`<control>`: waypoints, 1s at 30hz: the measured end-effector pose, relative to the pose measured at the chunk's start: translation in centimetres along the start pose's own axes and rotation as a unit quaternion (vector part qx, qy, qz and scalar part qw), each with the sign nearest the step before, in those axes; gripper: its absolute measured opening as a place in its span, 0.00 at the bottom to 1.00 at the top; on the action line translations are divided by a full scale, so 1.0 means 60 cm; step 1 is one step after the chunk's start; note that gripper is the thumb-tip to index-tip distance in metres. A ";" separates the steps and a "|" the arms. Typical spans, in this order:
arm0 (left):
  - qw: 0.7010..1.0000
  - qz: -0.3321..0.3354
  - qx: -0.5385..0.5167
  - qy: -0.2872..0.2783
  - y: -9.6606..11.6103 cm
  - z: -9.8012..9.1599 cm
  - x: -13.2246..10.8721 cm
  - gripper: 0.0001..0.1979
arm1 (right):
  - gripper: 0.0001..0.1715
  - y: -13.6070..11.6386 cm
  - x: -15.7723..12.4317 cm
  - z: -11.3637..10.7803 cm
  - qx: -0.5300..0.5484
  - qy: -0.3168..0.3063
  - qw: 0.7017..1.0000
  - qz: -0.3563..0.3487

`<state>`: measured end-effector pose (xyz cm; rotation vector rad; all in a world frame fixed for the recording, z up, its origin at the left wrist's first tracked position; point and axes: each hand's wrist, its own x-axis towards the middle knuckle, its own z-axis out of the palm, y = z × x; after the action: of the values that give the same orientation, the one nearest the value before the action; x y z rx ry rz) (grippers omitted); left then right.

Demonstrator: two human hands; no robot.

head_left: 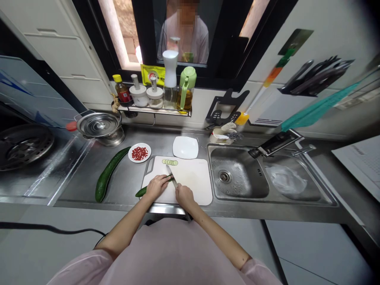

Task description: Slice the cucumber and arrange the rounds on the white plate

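Note:
A white cutting board [196,180] lies on the steel counter. My left hand [157,187] is closed over a green cucumber [141,192], whose dark end sticks out to the left of the hand. In my right hand [184,196] is a kitchen knife [171,175], its blade pointing up and left beside my left fingertips, at the cucumber's right end. A short row of pale round slices [170,162] rests near the board's top edge. Just behind the board stands a white square plate [185,147].
Left of the board are a larger green cucumber-like vegetable [110,174] and a plate of chopped red pieces [139,152]. A lidded steel pot [101,127] stands farther left. The sink [240,174] is at the right, under a faucet [276,143]. A bottle rack [157,110] hangs behind.

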<state>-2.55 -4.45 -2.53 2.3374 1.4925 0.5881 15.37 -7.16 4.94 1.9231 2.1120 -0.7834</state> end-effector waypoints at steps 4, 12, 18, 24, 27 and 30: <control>1.000 -0.001 -0.004 0.000 0.001 -0.001 0.000 0.16 | 0.18 0.000 0.003 0.001 0.000 0.009 1.000 -0.005; 1.000 -0.005 -0.005 -0.003 0.001 0.000 0.000 0.16 | 0.17 0.000 0.004 0.001 0.000 -0.006 1.000 0.000; 1.000 -0.006 -0.007 -0.006 0.001 -0.001 0.000 0.16 | 0.18 0.001 0.009 0.005 0.002 -0.009 1.000 -0.006; 1.000 -0.004 -0.001 -0.003 0.005 -0.004 0.000 0.16 | 0.17 -0.002 0.012 0.004 -0.002 -0.005 1.000 -0.005; 1.000 -0.003 0.000 -0.004 0.006 -0.005 0.001 0.16 | 0.17 -0.002 0.013 0.005 -0.005 -0.004 1.000 -0.006; 1.000 -0.005 -0.003 -0.004 0.006 -0.005 0.001 0.16 | 0.17 -0.001 0.014 0.006 -0.004 -0.002 1.000 -0.008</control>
<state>-2.40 -4.55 -2.09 2.3245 1.4967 0.5793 15.09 -6.61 4.28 1.9014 2.1285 -0.7788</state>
